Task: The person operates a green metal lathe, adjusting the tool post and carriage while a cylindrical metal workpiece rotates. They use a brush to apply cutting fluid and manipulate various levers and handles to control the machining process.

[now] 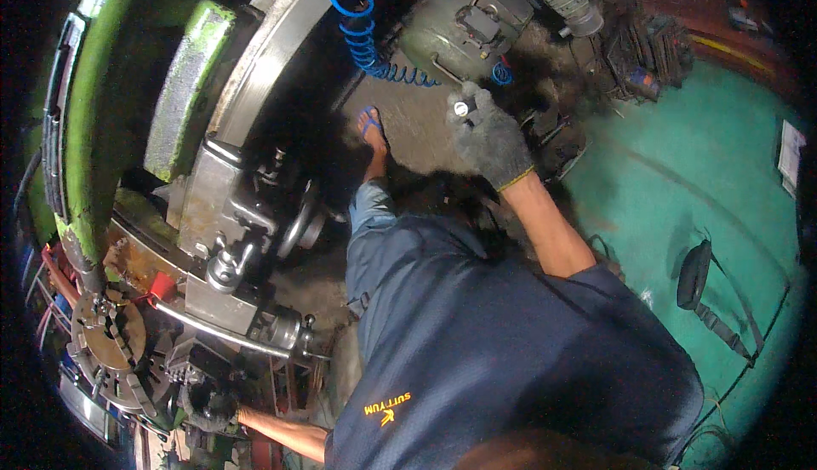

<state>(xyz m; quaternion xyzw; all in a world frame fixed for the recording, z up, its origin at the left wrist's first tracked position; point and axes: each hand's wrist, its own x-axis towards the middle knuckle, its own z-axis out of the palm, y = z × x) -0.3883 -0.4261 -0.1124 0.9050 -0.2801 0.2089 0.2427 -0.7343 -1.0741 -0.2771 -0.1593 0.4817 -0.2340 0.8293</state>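
My right hand (495,136), in a grey knit glove, is raised at the upper middle. Its fingers are closed around a small dark piece with a round white end (462,108); its kind does not show. A thin metal rod (448,70) runs up from those fingers. A blue coiled hose (366,49) hangs to the left of this hand. At the lower left, my left hand (209,407), in a dark glove, is beside a grey metal block (200,359), close to a round jawed chuck (106,334). Shadow hides its fingers.
A green lathe-like machine (94,130) with bare metal slides (255,70) fills the left side. Its handwheel (302,219) and clamp lever (225,270) stick out near my body. A green-grey motor housing (434,40) stands at the top. A black strapped pouch (694,274) lies on green flooring (655,164).
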